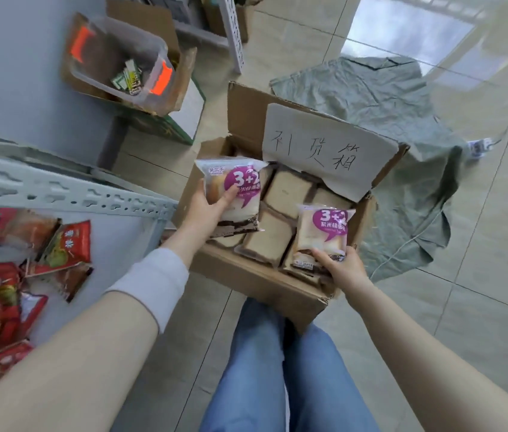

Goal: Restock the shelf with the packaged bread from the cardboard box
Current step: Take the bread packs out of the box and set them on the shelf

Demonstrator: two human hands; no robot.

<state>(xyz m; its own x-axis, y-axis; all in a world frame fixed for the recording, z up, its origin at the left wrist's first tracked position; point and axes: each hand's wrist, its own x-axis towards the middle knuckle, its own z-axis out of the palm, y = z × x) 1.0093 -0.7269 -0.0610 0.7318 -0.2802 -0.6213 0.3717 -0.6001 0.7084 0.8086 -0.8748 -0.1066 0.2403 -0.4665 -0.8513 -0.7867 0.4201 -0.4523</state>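
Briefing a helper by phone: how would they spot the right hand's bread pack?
Start at the open cardboard box on the floor. At its near right corner, the right hand grips a bread pack by its bottom. It stands upright; neighbours lie flat, labels hidden.

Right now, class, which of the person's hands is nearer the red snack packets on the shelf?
Left. The left hand holds a bread pack beside the shelf, close to the red snack packets; the right hand holds a second pack across the cardboard box, farther off.
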